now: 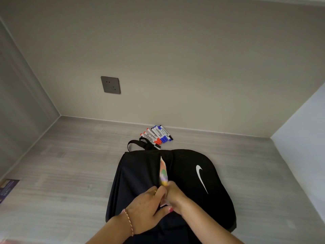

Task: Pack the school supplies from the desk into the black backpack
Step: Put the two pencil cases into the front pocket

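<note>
A: Nearest us are the two forearms, coming up from the near edge of the counter point(61, 155). The left hand point(147, 206) has its fingers curled on the left lip of the backpack's opening. The right hand point(173, 196) meets it from the other side, fingers curled at the same slit.

B: Is the right hand holding the colourful thing or the fabric?

A: I cannot tell for sure; it pinches something right where the colourful item point(163, 170) shows. That item, perhaps a pouch or book, sits mostly inside the slit, its long axis running away from us along the opening.

B: And the backpack itself?

A: The black backpack point(139, 182) lies flat in the middle of the counter, handle loop toward the far edge, its base toward us.

B: What's left to pack?

A: The markers point(157, 135), red, blue and black caps, bunched just beyond the top of the bag, close to the far edge by the wall. They lie straight ahead of both hands, past the whole length of the bag, slanted with caps toward the near right. I'd judge the right hand slightly better placed.

B: Room to move?

A: Bare counter on both sides; only a printed sheet point(8, 189) at the left edge. The wall behind the markers limits the reach.
</note>
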